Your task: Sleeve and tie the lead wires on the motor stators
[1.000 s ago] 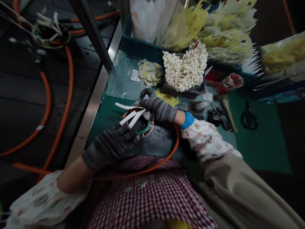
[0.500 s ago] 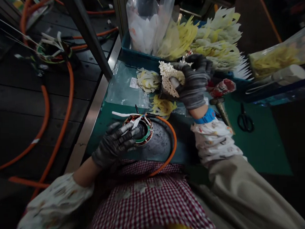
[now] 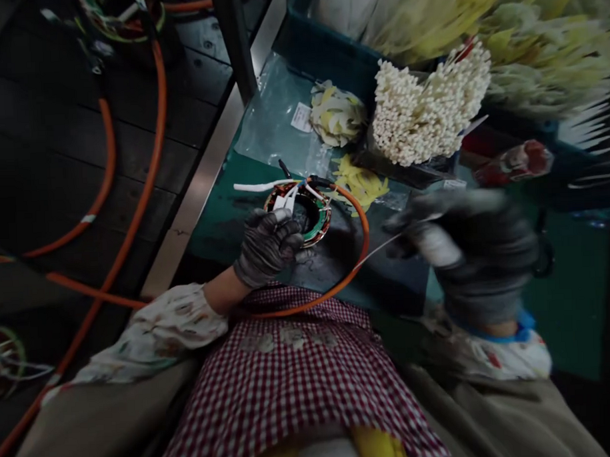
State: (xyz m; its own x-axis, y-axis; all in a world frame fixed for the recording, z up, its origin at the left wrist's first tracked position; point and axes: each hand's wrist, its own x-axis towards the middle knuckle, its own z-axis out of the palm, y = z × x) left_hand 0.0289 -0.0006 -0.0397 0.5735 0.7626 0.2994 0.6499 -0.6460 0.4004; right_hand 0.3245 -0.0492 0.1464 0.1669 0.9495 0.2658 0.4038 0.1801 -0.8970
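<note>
A wire ring (image 3: 319, 234) is set on the table (image 3: 572, 306), with an orange cable (image 3: 366, 230) curved beside it. Its near left rim is covered by the left hand (image 3: 270, 248), fingers bent close together; whether anything is gripped cannot be told. A thin white strip (image 3: 378, 251) is pinched by the blurred right hand (image 3: 473, 252).

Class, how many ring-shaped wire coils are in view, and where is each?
3: the bench coil, at the left hand; the upper-left coil, cut by the top edge; the lower-left coil, cut by the left edge. Others may be hidden.
</note>
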